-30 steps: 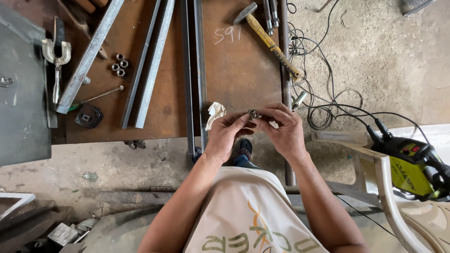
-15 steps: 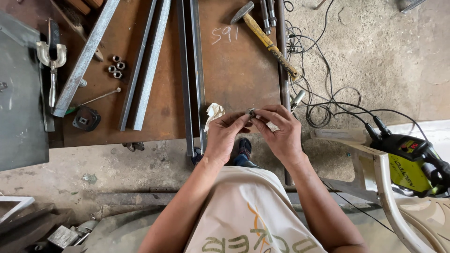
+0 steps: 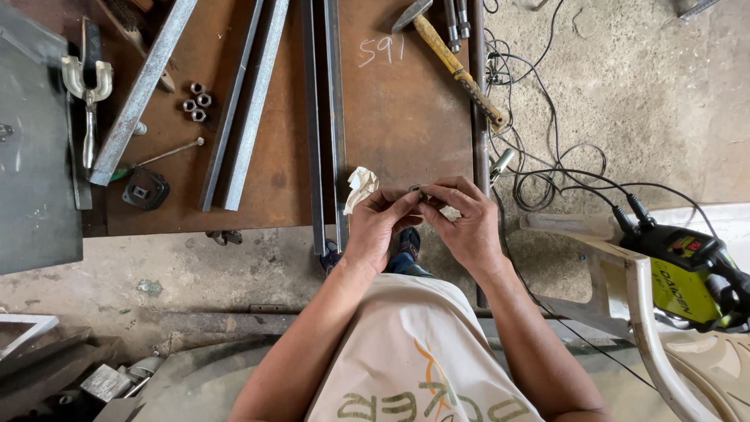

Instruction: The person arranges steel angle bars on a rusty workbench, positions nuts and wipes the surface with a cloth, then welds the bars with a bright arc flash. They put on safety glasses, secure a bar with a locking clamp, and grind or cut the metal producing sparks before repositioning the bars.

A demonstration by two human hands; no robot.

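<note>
The rusty steel worktop [image 3: 391,117] serves as the landmark. At its far left edge lies a grey plate [image 3: 31,156]. On the left part of the worktop rests a clamp [image 3: 87,86], and beside it a flat bar [image 3: 141,90] lies at a slant. Just right of the bar sits a group of nuts [image 3: 195,101], with a screwdriver [image 3: 156,156] and a small black part [image 3: 144,189] nearer the front edge. Two angle bars [image 3: 242,101] run front to back, and a pair of dark bars [image 3: 324,117] overhangs the front edge near the middle.

At the front edge, right of the dark bars, the left hand [image 3: 379,227] holds a crumpled paper [image 3: 361,186] against its fingers. The left fingers [image 3: 402,205] and the right fingers [image 3: 437,195] meet and pinch together on a small metal piece [image 3: 416,189], which sits just above the front edge of the worktop. The right hand [image 3: 469,227] also covers a small white piece [image 3: 450,212]; its kind cannot be told.

On the right part of the worktop lies a hammer [image 3: 453,66]. Off the right edge, cables [image 3: 547,164] lie on the floor and lead to a yellow-green welder [image 3: 687,270].
</note>
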